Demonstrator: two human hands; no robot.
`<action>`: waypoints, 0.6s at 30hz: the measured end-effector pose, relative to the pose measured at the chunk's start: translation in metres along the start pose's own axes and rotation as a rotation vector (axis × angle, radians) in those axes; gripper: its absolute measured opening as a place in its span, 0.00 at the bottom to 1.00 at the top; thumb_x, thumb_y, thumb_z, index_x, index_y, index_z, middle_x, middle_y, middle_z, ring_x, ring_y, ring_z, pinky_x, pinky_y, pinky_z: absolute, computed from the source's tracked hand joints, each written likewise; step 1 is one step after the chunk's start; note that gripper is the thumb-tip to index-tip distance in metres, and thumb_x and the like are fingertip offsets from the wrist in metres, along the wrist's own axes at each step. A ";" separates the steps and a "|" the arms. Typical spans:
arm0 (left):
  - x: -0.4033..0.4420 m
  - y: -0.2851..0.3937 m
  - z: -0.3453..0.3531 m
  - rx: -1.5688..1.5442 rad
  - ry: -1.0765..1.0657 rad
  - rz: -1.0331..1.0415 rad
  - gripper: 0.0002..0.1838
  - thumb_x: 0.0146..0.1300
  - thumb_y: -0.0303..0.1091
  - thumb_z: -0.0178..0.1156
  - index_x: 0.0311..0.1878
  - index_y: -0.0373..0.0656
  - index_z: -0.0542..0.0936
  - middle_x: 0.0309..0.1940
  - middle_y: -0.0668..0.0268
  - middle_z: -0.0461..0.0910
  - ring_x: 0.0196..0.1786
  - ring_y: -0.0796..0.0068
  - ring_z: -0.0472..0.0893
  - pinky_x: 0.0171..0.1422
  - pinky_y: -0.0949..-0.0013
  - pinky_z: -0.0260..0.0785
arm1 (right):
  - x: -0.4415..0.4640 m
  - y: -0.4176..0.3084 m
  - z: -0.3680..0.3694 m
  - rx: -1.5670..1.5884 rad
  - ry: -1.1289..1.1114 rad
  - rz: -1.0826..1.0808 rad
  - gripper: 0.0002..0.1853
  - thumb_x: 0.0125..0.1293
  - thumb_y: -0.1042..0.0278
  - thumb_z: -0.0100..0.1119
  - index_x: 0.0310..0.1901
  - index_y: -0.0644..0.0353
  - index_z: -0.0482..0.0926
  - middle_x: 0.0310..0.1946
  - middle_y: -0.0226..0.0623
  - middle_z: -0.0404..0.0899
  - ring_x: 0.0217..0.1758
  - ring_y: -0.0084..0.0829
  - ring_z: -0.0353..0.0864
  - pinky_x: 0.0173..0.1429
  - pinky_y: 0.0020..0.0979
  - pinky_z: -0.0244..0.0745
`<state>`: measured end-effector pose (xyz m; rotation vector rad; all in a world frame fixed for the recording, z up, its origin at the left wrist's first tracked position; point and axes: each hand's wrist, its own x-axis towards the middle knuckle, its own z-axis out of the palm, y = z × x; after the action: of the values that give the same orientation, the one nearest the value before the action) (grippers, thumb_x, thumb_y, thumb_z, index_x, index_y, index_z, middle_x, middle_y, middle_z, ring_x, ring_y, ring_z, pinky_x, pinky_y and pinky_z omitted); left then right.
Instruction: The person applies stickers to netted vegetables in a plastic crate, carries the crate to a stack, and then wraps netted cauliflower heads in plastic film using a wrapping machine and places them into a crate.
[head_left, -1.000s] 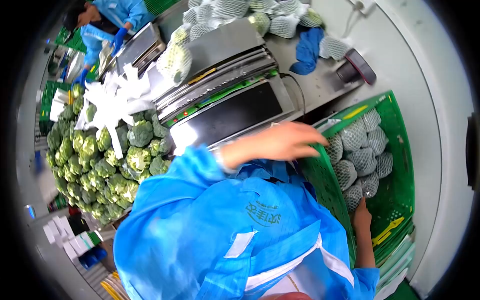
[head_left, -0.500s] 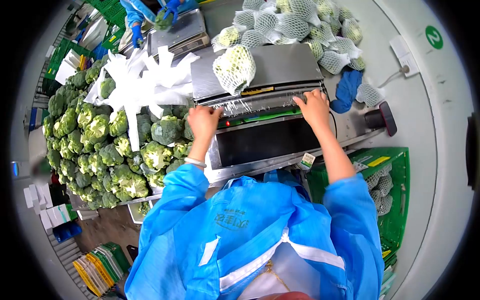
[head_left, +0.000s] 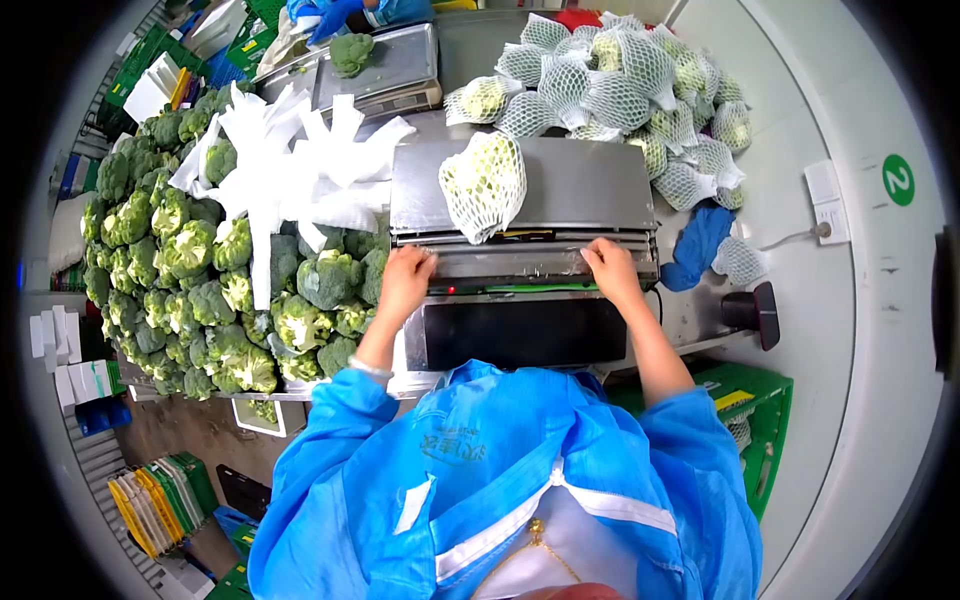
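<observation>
A wrapping machine (head_left: 600, 190) stands before me, with a roller slot across its middle and a dark plate at the front. My left hand (head_left: 407, 278) is closed at the slot's left end, fingertips pinched on the edge of the clear cling film (head_left: 568, 264). At the right end my right hand (head_left: 612, 268) pinches the film as well. Most of the film is hard to see, apart from glints between the hands. A pale green vegetable head in a white foam net (head_left: 483, 185) rests on the machine's top, beyond the slot.
Many broccoli heads (head_left: 190, 250) are piled at left, with white strips (head_left: 265, 170) over them. Netted heads (head_left: 590, 90) lie at the back right, near a blue cloth (head_left: 697, 248). A co-worker's gloved hand (head_left: 335, 20) is behind a scale (head_left: 400, 60). A green crate (head_left: 770, 440) stands at right.
Both my hands stay at the slot, drawn slightly toward me with the film. The view has shifted. The co-worker's broccoli, held up before, now sits on the scale.
</observation>
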<state>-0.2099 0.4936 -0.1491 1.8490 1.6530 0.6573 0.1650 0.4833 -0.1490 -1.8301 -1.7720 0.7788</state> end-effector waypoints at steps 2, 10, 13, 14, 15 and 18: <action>-0.009 0.010 -0.031 -0.261 -0.211 -0.152 0.13 0.67 0.37 0.59 0.30 0.37 0.78 0.29 0.61 0.78 0.35 0.58 0.77 0.42 0.63 0.67 | -0.008 -0.005 -0.034 0.398 -0.298 0.062 0.11 0.70 0.63 0.55 0.32 0.60 0.75 0.28 0.36 0.79 0.30 0.33 0.78 0.38 0.32 0.71; 0.049 0.084 -0.110 -1.611 0.049 -0.051 0.11 0.73 0.39 0.51 0.43 0.40 0.74 0.52 0.47 0.80 0.58 0.53 0.78 0.69 0.54 0.66 | 0.064 -0.121 -0.092 1.374 -0.053 -0.263 0.07 0.74 0.71 0.45 0.37 0.62 0.68 0.52 0.55 0.80 0.56 0.41 0.77 0.61 0.40 0.68; 0.126 0.065 -0.044 -0.709 0.261 -0.001 0.17 0.77 0.43 0.46 0.41 0.38 0.75 0.56 0.53 0.80 0.60 0.64 0.77 0.70 0.63 0.62 | 0.145 -0.113 -0.033 0.517 0.058 -0.206 0.10 0.76 0.66 0.46 0.48 0.62 0.73 0.54 0.38 0.81 0.52 0.29 0.79 0.56 0.33 0.71; 0.147 0.014 0.005 -0.664 0.281 0.063 0.18 0.77 0.42 0.46 0.41 0.36 0.75 0.52 0.57 0.83 0.50 0.67 0.78 0.60 0.67 0.66 | 0.176 -0.079 0.015 0.404 0.195 -0.328 0.11 0.75 0.62 0.48 0.45 0.62 0.72 0.46 0.44 0.83 0.42 0.42 0.81 0.48 0.39 0.72; 0.150 0.001 0.038 -0.533 0.237 -0.019 0.17 0.77 0.42 0.47 0.41 0.36 0.74 0.46 0.60 0.84 0.41 0.72 0.75 0.51 0.68 0.68 | 0.185 -0.065 0.035 0.255 0.038 -0.118 0.13 0.74 0.59 0.50 0.43 0.63 0.70 0.40 0.52 0.80 0.39 0.55 0.78 0.45 0.43 0.71; 0.149 0.026 0.036 -0.619 0.062 -0.200 0.14 0.75 0.41 0.49 0.51 0.39 0.73 0.45 0.62 0.82 0.43 0.76 0.74 0.50 0.70 0.67 | 0.170 -0.052 0.058 0.449 -0.110 -0.030 0.15 0.72 0.56 0.53 0.46 0.61 0.69 0.38 0.51 0.80 0.41 0.48 0.80 0.47 0.42 0.71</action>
<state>-0.1492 0.6369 -0.1584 1.2176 1.4283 1.0072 0.0880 0.6530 -0.1683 -1.4827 -1.5261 1.1748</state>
